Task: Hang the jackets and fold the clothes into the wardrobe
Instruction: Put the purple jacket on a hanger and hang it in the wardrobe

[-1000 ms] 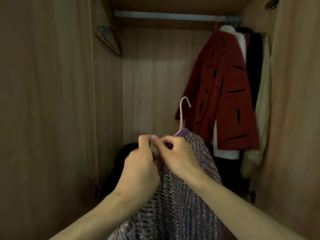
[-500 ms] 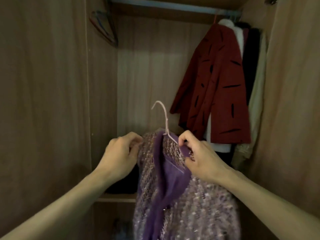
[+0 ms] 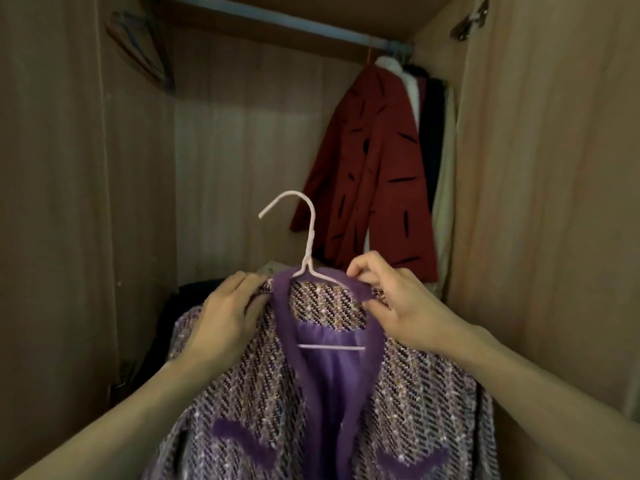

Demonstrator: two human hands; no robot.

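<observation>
A purple tweed jacket with a fuzzy violet collar sits on a pale pink hanger, front facing me, inside the open wardrobe. My left hand holds the jacket's left shoulder at the collar edge, fingers curled over the fabric. My right hand pinches the collar and hanger arm at the right shoulder. The hanger's hook points up and left, well below the metal rail.
A red jacket with black dashes hangs at the rail's right end, with white, dark and cream garments behind it. Empty hangers hang at the upper left. Dark folded clothes lie on the shelf below. Wooden walls close both sides.
The jacket has turned to face me and spread open on the hanger. My hands have moved apart to its two shoulders and lifted it slightly.
</observation>
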